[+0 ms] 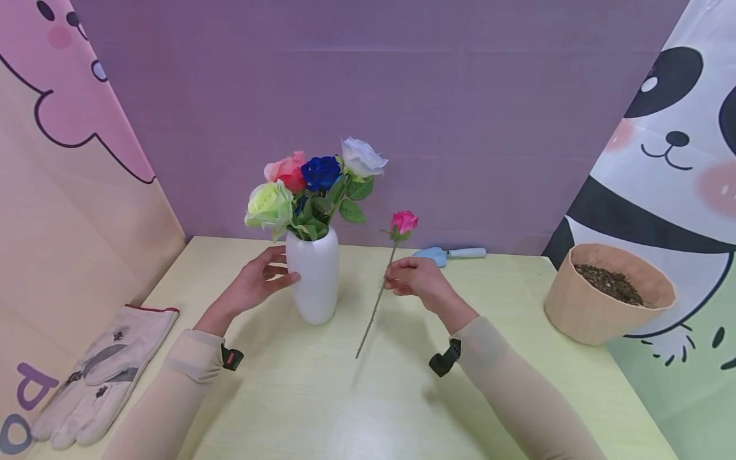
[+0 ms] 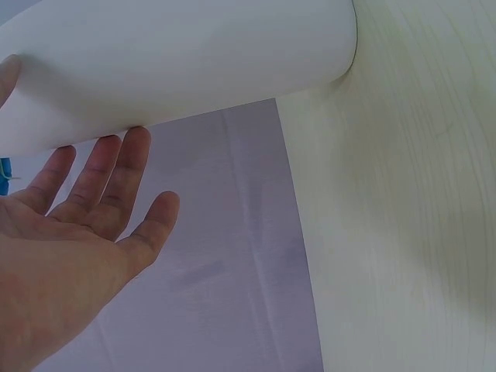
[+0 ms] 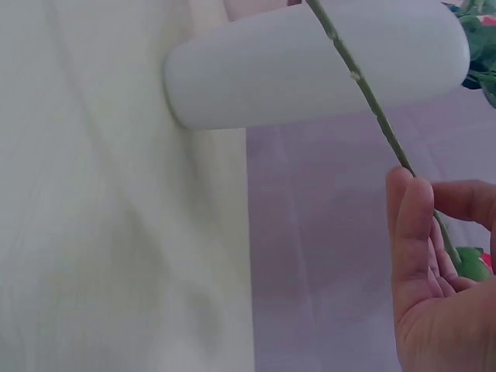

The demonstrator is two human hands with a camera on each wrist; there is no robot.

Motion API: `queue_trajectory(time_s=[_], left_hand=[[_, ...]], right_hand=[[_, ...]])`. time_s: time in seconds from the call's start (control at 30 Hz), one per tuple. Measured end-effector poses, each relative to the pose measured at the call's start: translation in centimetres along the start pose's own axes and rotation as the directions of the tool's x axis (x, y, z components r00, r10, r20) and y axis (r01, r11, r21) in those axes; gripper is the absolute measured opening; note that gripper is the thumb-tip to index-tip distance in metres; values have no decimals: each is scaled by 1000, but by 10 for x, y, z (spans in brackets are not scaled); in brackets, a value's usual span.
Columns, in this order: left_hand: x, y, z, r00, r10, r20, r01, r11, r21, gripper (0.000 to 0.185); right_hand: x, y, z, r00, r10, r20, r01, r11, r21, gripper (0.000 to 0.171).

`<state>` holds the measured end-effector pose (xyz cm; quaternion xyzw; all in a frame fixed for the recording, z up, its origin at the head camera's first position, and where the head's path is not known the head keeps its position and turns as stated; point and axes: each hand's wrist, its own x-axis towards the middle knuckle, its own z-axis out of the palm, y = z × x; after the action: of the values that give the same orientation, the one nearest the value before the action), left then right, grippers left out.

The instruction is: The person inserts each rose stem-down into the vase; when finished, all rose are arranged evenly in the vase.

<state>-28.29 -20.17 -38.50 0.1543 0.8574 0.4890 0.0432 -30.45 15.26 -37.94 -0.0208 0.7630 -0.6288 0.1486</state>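
A white vase [image 1: 313, 275] stands upright on the table, holding a pale green rose [image 1: 269, 204], a pink-red rose [image 1: 289, 171], a blue rose [image 1: 321, 173] and a white rose [image 1: 363, 157]. My left hand [image 1: 252, 281] holds the vase's left side, thumb in front; in the left wrist view several fingertips [image 2: 136, 139] touch its wall. To the right of the vase, my right hand [image 1: 422, 278] pinches the thin stem of a single pink rose [image 1: 404, 222]. Its bloom points up and the stem slants down to the left, its lower end hanging free. The right wrist view shows the stem [image 3: 372, 101] between thumb and fingers.
A blue hand trowel [image 1: 454, 253] lies at the table's back edge, behind my right hand. At the right stands a tan pot [image 1: 586, 310] with dark soil. Grey-white work gloves [image 1: 109, 377] lie at the left edge. A purple backdrop [image 1: 460, 128] rises behind the table.
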Motion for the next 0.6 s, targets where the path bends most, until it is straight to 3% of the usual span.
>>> queue_trajectory(time_s=[0.37, 0.6], left_hand=[[0, -1, 0, 1000, 4, -7, -4, 1000, 4, 69], [0, -2, 0, 1000, 7, -2, -7, 1000, 4, 69]], right_hand=[[-6, -21, -6, 994, -73, -83, 87, 979, 184, 19], [-12, -40, -5, 981, -134, -137, 163, 960, 228, 24]])
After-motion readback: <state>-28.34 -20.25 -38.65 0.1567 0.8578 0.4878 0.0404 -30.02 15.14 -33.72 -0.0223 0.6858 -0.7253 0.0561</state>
